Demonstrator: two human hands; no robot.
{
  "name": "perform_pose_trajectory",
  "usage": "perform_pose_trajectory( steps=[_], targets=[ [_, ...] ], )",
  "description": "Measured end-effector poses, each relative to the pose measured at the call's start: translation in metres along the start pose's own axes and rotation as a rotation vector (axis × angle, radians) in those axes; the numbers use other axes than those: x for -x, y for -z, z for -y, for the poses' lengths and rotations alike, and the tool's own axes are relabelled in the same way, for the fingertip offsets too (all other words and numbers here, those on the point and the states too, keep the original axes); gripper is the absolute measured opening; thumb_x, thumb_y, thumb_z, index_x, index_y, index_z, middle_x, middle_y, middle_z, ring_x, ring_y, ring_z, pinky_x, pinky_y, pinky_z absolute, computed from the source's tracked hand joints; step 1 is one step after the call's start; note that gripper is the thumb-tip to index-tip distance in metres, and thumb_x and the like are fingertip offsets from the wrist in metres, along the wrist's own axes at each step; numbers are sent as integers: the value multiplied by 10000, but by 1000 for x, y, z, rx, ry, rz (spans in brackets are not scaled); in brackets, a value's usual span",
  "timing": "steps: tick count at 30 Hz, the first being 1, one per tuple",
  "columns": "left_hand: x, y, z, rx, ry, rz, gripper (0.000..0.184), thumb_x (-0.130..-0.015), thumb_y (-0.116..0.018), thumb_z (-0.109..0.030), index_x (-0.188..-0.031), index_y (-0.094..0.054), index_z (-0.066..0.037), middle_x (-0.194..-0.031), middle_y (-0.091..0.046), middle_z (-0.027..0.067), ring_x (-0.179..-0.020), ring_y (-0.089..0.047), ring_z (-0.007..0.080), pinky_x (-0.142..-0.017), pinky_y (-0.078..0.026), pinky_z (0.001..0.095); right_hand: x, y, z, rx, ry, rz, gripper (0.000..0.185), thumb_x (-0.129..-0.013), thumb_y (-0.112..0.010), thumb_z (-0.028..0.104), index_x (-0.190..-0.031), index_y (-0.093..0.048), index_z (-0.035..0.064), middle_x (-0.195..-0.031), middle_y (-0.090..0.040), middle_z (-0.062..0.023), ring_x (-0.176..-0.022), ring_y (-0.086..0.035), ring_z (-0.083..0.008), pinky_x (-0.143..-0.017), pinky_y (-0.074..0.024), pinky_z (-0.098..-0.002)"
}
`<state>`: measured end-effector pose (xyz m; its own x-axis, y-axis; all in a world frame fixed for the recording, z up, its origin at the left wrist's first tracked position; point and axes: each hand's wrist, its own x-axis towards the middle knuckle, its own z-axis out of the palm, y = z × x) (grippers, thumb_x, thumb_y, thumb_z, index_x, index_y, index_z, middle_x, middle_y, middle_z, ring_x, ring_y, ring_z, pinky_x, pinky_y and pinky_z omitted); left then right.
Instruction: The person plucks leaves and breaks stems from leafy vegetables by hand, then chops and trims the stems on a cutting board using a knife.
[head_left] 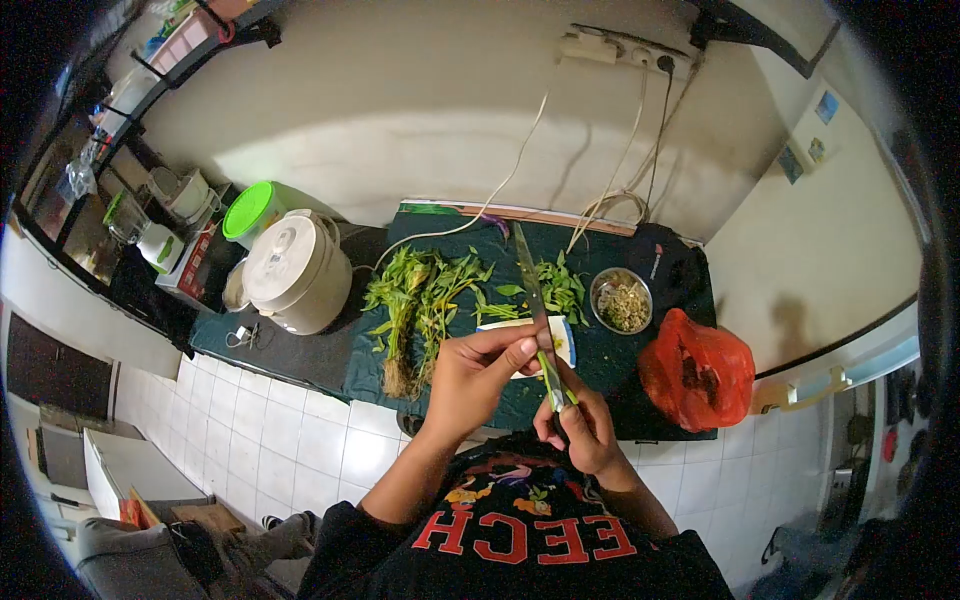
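Note:
My left hand [480, 370] is closed, its thumb and fingers pinching a green stem [548, 372] beside the blade. In my right hand [585, 425] is a knife [530, 280], its long blade pointing away from me, up toward the wall. The stem's lower end lies along the knife near my right thumb. Behind my hands sits a white dish with a blue edge [562, 340], partly covered by them. Picked green leaves [560, 290] lie just past it. Left of these, leafy greens with roots [410, 310] are spread in bunches.
A metal bowl [621, 300] of chopped pieces and a red plastic bag [697, 370] stand at the right. On the left are a white rice cooker [295, 270] and a green-lidded tub [250, 212]. A cable [450, 232] crosses the table's back. Another person's legs [240, 555] show at lower left.

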<state>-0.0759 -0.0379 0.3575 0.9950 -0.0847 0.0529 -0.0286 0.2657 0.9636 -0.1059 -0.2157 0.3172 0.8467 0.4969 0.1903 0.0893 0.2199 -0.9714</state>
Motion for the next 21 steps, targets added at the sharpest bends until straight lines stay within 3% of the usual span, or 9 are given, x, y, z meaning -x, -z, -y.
perform_pose_trajectory(
  steps=[12, 21],
  targets=[
    [8, 0, 26, 202, 74, -141, 271, -924, -645, -112, -1141, -658, 50, -897, -680, 59, -743, -584, 100, -709, -491, 247, -3, -9, -7, -9, 14, -34, 550, -1029, -399, 351, -1476, -324, 38, -693, -550, -27, -520, -419, -60, -488, -350, -218],
    [10, -1, 41, 223, 25, -158, 257, -921, -648, -100, -1137, -658, 39, -1068, -682, 104, -816, -591, 119, -753, -491, 272, -5, -9, -8, 59, 18, -47, 519, -1031, -403, 312, -1461, -344, 29, -711, -557, -38, -527, -443, -73, -477, -368, -231]
  ],
)
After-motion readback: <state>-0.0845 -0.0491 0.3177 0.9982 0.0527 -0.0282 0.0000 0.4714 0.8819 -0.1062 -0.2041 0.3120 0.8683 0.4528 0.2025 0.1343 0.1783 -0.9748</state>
